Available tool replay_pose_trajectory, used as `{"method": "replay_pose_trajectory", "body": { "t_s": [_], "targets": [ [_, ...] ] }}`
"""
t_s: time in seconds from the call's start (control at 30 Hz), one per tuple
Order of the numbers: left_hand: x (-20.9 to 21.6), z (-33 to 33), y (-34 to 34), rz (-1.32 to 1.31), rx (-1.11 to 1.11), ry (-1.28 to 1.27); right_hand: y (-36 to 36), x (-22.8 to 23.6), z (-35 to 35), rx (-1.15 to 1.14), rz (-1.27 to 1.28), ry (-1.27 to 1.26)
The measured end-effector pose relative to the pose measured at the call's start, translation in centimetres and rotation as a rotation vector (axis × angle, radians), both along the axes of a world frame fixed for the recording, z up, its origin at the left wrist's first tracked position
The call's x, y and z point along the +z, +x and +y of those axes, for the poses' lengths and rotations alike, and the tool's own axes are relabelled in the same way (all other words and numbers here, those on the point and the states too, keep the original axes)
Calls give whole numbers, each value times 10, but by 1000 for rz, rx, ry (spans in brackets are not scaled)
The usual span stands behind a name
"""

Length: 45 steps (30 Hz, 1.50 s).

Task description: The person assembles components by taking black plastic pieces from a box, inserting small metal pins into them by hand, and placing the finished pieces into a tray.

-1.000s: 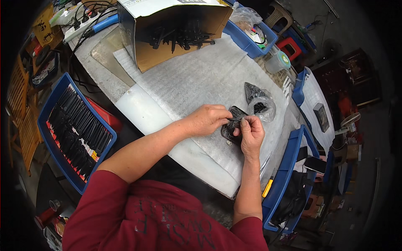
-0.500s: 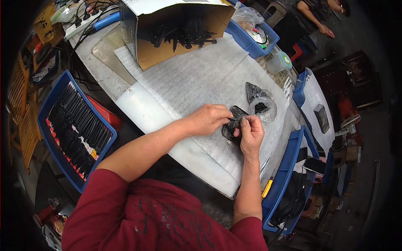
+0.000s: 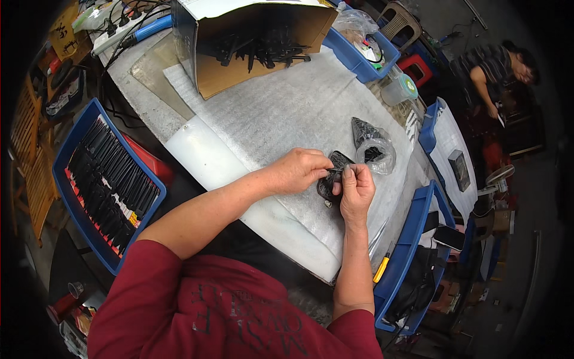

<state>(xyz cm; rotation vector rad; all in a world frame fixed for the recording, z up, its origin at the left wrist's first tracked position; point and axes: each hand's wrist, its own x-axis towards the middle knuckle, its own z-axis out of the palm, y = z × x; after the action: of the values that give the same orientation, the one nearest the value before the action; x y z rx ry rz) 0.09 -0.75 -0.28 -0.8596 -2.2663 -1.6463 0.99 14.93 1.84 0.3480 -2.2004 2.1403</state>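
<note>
My left hand (image 3: 301,170) and my right hand (image 3: 357,191) meet over the padded white sheet, fingertips pinched close together. Between them is a small, thin black piece (image 3: 335,170), gripped from both sides; its exact kind is too small to make out. Just below the hands lies a dark oval dish (image 3: 324,189) with small black pieces, partly covered by the fingers. Beyond my right hand sits a clear plastic bag (image 3: 380,154) with its mouth rolled open, black pieces inside. A small pale bit (image 3: 328,204) rests beside the dish.
A cardboard box (image 3: 206,84) of black parts lies at the back. Blue trays (image 3: 158,194) flank the bench, the left one full of long black parts. A yellow-handled tool (image 3: 381,269) and a phone (image 3: 449,237) are at right. Another person (image 3: 484,78) stands far right.
My hands stay almost in place, the right one shifting very slightly left. The person in the background has moved to the right and nearer.
</note>
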Motion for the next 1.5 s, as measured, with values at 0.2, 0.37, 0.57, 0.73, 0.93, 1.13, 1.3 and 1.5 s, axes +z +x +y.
{"method": "replay_pose_trajectory", "body": {
  "t_s": [0.2, 0.37, 0.57, 0.73, 0.93, 1.13, 1.3, 1.5],
  "targets": [
    [0, 0, 0, 13, 17, -7, -1, -1, -1, 4, 12, 23],
    [-2, 1, 0, 8, 14, 2, -2, -3, 2, -7, 31, 78],
    [1, 0, 2, 17, 1, -5, -4, -3, 8, 34, -35, 54],
    [2, 0, 0, 0, -11, -18, -5, -2, 11, 52, -28, -2],
    [1, 0, 0, 7, -21, -22, -3, 0, 11, 121, -65, 54],
    [-3, 1, 1, 56, -9, -15, -4, -3, 12, 101, -38, 128],
    [1, 0, 1, 4, -30, -41, -5, -3, 10, 105, -41, 74],
    [1, -1, 0, -3, -31, -1, -5, -1, 9, 78, -91, 55]
  ]
}}
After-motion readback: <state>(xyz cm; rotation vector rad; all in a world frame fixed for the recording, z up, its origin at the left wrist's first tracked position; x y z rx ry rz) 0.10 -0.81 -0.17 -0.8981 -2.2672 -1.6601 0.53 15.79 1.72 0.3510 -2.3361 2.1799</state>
